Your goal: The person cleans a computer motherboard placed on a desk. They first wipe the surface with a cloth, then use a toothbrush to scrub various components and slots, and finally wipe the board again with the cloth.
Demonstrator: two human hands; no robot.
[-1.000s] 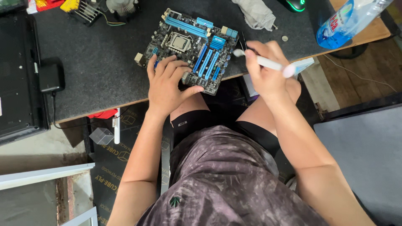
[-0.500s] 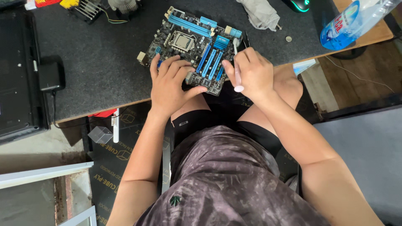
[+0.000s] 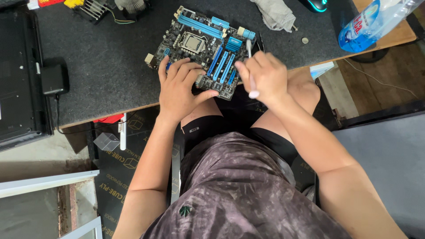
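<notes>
Dark matting covers the counter, where a blue-slotted circuit board lies near the front edge with its lower corner hidden under the left hand, which rests flat with fingers spread. Beside it the right hand is closed around a thin white tool, whose tip on the board is too small to make out. At the picture's edges a clear bottle and a black laptop are cut off.
</notes>
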